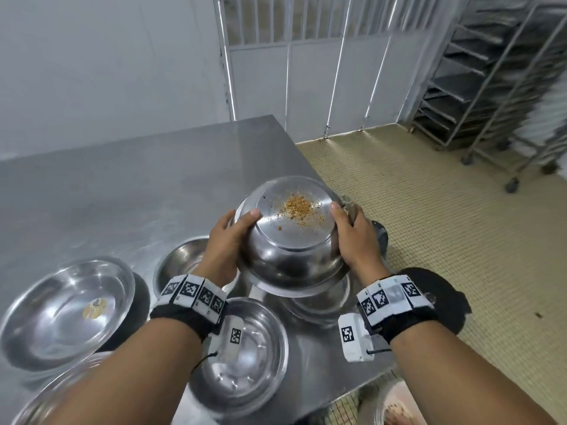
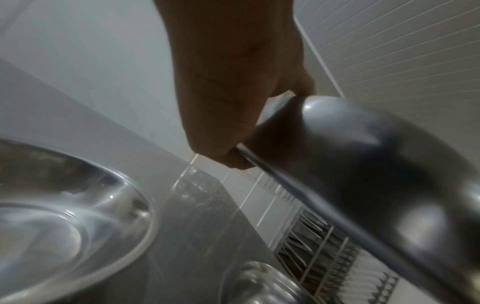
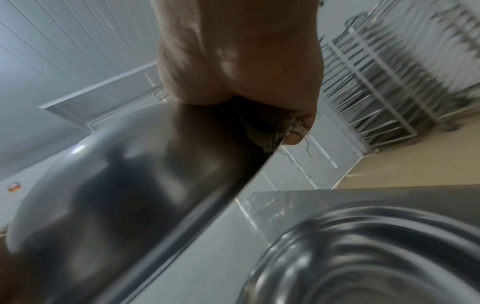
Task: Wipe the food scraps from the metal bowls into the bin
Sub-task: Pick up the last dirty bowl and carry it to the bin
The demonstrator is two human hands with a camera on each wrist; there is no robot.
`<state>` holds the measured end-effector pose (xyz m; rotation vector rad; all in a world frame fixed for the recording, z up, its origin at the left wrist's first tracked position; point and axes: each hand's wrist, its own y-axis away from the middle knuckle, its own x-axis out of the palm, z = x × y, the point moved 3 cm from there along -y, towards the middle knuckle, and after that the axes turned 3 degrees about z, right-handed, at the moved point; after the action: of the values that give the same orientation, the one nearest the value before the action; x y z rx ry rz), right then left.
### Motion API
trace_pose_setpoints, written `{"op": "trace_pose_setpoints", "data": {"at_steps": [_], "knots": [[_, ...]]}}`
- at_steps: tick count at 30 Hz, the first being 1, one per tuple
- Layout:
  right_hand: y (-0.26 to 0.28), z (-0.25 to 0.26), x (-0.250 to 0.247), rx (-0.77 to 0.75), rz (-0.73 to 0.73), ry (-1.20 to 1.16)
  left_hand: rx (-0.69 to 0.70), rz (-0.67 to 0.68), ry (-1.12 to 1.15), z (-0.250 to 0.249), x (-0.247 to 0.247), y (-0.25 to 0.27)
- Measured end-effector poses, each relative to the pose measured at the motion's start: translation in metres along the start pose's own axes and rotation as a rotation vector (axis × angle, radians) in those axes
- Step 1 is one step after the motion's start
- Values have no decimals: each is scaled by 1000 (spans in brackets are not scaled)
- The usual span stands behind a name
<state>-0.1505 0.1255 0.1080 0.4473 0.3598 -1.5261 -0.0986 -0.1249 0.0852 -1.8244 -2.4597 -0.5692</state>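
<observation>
Upturned bowl lifted between both hands above the counter

The left hand (image 1: 228,240) and right hand (image 1: 352,240) clasp opposite rims of the inverted metal bowl (image 1: 291,237), scraps (image 1: 299,207) on its base; the right also pinches a cloth (image 1: 349,204). The bin (image 1: 395,403) seems low on the right, nearer that hand.

No word, brand or number can be read in any view. The white wrist bands (image 1: 192,294) and the small white boxes (image 1: 352,337) under the wrists carry only black-and-white square code patterns, without letters. A round yellowish sticker (image 1: 93,309) lies inside the shallow bowl (image 1: 36,329) on the left, but its print is too blurred to read.
</observation>
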Motion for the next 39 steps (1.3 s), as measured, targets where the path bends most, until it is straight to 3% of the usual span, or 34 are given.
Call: {"op": "trace_pose_setpoints", "data": {"at_steps": [10, 15, 21, 30, 35, 39], "knots": [[143, -69, -102, 162, -265, -13, -36, 236, -113, 57, 84, 89], [187, -108, -159, 171, -393, -31, -16, 307, -203, 83, 144, 126], [226, -161, -220, 179, -436, -52, -63, 367, -177, 128, 213, 164], [260, -276, -295, 253, -311, -89, -184, 305, -181, 231, 294, 226], [265, -338, -300, 325, -199, -139, -226, 232, -243, 273, 305, 239], [269, -358, -294, 400, -135, -147, -252, 183, -264, 293, 298, 237]]}}
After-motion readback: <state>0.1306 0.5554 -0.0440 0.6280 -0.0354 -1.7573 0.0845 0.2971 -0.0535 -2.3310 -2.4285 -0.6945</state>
